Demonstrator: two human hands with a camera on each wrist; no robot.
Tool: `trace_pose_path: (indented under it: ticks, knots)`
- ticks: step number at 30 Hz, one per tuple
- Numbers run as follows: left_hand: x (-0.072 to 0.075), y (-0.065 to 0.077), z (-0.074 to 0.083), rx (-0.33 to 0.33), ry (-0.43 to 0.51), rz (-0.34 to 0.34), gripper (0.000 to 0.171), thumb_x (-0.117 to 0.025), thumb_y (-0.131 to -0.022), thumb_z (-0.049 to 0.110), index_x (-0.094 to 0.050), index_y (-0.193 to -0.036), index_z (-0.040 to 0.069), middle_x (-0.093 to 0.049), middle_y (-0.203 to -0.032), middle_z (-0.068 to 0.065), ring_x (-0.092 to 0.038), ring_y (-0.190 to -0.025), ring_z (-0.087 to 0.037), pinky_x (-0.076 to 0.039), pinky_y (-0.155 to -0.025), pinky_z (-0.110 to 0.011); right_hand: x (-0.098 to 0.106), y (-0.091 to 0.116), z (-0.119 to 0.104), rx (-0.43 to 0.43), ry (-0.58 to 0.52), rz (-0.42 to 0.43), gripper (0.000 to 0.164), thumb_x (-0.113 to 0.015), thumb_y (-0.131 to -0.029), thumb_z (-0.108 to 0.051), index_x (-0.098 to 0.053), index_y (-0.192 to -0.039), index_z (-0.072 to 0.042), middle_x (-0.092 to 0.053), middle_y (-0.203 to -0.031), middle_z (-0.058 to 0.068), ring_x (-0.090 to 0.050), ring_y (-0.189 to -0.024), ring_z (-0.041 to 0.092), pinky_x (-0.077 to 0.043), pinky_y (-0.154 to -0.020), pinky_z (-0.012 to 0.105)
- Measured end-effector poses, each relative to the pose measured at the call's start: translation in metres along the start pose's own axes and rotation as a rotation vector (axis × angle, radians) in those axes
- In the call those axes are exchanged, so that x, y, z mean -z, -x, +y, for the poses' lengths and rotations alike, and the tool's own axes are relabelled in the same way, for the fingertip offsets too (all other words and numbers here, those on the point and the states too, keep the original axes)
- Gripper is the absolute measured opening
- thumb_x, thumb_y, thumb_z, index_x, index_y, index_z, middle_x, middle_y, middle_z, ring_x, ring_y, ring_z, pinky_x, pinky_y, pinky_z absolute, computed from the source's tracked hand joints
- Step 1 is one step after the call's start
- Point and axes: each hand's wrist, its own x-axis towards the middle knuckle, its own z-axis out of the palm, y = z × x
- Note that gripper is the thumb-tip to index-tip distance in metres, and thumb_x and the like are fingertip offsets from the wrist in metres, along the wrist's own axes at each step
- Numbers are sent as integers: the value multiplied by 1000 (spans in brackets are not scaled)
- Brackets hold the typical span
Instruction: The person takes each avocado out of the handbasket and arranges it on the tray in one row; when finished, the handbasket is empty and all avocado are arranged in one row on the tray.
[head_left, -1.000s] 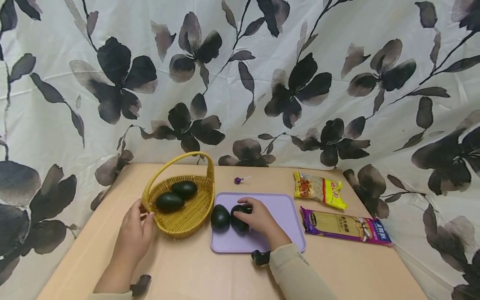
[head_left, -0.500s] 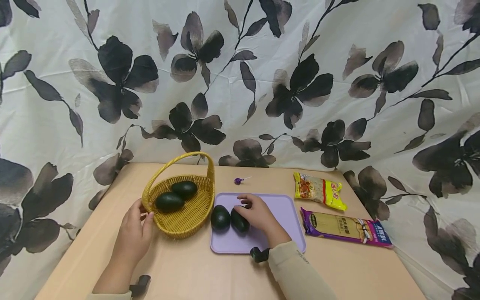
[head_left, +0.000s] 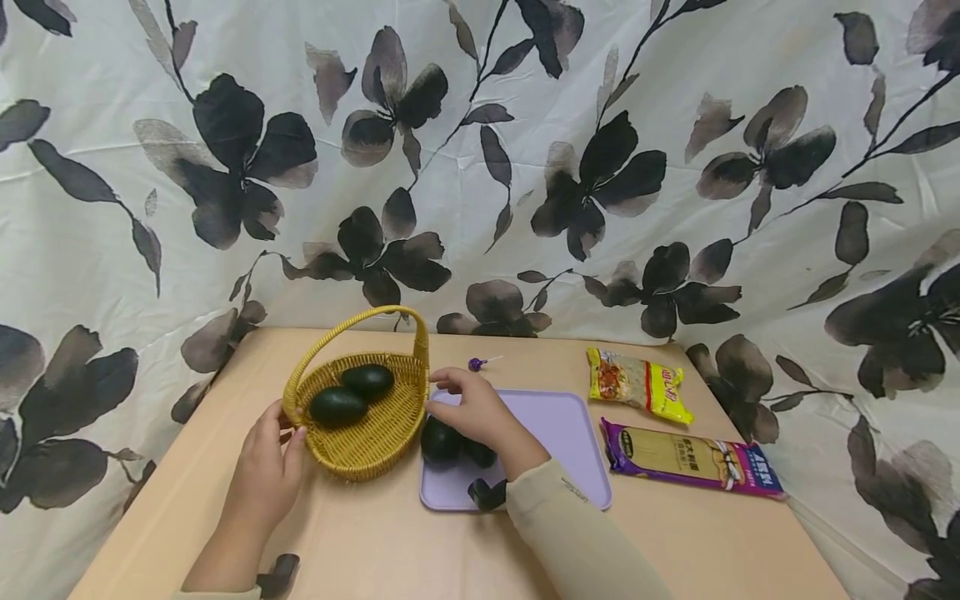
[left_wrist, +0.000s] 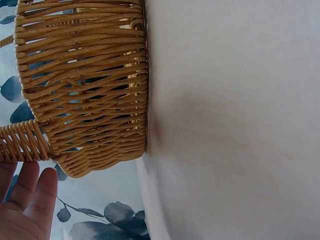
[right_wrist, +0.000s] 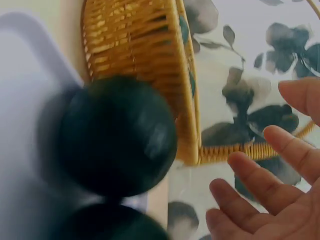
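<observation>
My left hand [head_left: 270, 462] is at the left side of the yellow wicker basket [head_left: 360, 454], its fairly straight fingers [left_wrist: 42, 195] touching the foot of the handle [left_wrist: 22, 142]. Two dark green avocados [head_left: 337, 407] lie in the basket. Two more avocados [right_wrist: 120, 135] sit side by side on the lilac tray [head_left: 555, 433], partly hidden in the head view by my right hand [head_left: 480, 412]. That hand is above them, fingers spread and holding nothing, with its fingertips near the basket's right rim.
Behind the tray lies a purple lollipop [head_left: 476, 364]. To the right are a yellow-ended food packet [head_left: 637, 383] and a long purple noodle packet [head_left: 693, 458]. A floral cloth [head_left: 480, 167] hangs behind the table.
My right hand has come off the right-hand avocado on the tray and moved left and away from me, toward the basket. My left hand and the basket have stayed put.
</observation>
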Motion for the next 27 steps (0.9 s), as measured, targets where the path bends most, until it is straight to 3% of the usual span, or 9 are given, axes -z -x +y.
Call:
trace_pose_path:
  ticks: [6, 12, 18, 27]
  knots:
    - [2, -1, -1, 7, -6, 1, 44, -53, -106, 10, -39, -145, -4, -56, -128, -20, -56, -121, -35, -54, -96, -55, -14, -16, -24, 52, 0, -92, 48, -77, -91, -35, -63, -135, -24, -66, -136, 1, -61, -129, 26, -54, -111, 46]
    - [2, -2, 0, 11, 3, -11, 44, -53, -106, 10, -39, -145, -4, -56, -129, -20, -56, -121, -36, -55, -97, -57, -25, -29, -41, 53, -16, -132, 53, -80, -89, -36, -61, -137, -24, -66, -136, 6, -62, -128, 28, -54, -111, 43]
    - [1, 0, 0, 16, -6, -18, 46, -54, -106, 11, -38, -146, -4, -56, -130, -20, -56, -122, -36, -54, -97, -57, -33, -36, -50, 58, -31, -183, 57, -80, -89, -32, -60, -140, -17, -65, -137, 12, -61, -127, 33, -55, -110, 42]
    - [2, -1, 0, 31, -5, -33, 48, -53, -106, 11, -36, -148, -4, -56, -129, -21, -55, -122, -37, -56, -98, -58, -48, -45, -56, 76, -24, -235, 58, -82, -88, -32, -60, -140, -17, -62, -141, 11, -63, -124, 32, -58, -100, 28]
